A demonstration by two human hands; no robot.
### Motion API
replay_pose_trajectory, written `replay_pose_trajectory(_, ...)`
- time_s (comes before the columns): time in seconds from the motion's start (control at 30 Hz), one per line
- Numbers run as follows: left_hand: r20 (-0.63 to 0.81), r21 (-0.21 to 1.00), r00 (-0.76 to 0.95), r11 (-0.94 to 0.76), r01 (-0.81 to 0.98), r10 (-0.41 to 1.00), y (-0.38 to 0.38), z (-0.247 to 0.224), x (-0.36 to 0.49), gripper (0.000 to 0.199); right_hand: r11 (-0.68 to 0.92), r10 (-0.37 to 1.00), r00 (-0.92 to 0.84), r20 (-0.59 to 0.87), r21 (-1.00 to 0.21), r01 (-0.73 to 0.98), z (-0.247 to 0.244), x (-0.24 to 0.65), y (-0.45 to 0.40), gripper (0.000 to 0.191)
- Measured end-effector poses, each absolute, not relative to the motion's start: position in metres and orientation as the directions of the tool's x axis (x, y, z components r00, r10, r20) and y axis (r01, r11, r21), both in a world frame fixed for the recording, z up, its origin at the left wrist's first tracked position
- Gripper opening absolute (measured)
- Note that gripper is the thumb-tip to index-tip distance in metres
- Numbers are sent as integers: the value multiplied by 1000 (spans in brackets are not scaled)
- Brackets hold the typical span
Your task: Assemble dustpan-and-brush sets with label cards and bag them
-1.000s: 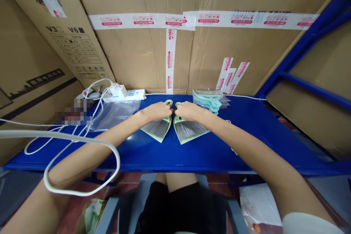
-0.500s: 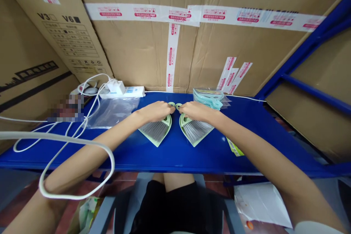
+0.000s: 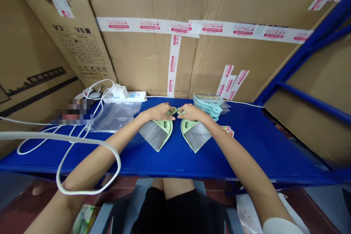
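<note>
Two light green mini dustpan-and-brush sets with grey bristles lie side by side on the blue table, handles toward the back and broad ends splayed outward. My left hand (image 3: 161, 111) is closed around the handle of the left dustpan and brush (image 3: 157, 134), its thumb stretched out beside the handle. On the right dustpan and brush (image 3: 195, 135), my right hand (image 3: 189, 112) holds the handle the same way, thumb pointing inward. The fingers partly hide both handles, whose ring ends almost meet between my hands. My right forearm covers part of the right set's outer edge.
Pale blue brush sets in clear plastic (image 3: 210, 104) lie behind my right hand. A coloured card (image 3: 228, 130) shows beside my right forearm. Left are a clear plastic bag (image 3: 116, 116), a power strip (image 3: 134, 97) and a looping white cable (image 3: 118, 161). Cardboard (image 3: 142, 58) walls the back.
My view has tilted up slightly. Both thumbs now stretch out from the handles, where the fingers were bunched before. The two sets stay nearly in place, and my right forearm has swung inward.
</note>
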State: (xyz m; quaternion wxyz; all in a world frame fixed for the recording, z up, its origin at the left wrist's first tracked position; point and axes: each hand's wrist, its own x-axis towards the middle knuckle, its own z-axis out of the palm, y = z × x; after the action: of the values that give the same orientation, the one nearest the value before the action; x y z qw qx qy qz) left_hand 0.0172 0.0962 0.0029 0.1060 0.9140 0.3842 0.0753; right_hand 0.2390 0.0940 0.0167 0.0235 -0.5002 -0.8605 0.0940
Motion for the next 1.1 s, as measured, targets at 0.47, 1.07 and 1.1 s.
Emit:
replay_pose_trajectory(0.47, 130, 472, 606, -586, 659, 785, 98, -5, 13, 41, 431, 891, -453, 20, -351, 832, 14, 251, 89, 22)
replay_pose_trajectory(1.07, 29, 495, 624, -554, 670, 781, 100, -4, 12, 46, 438, 885, -464, 24, -379, 815, 11, 247, 84, 18)
replay_pose_trajectory(1.1, 36, 490, 634, -566, 662, 772, 100, -4, 12, 46, 435, 888, -459, 31, -383, 815, 11, 247, 84, 18)
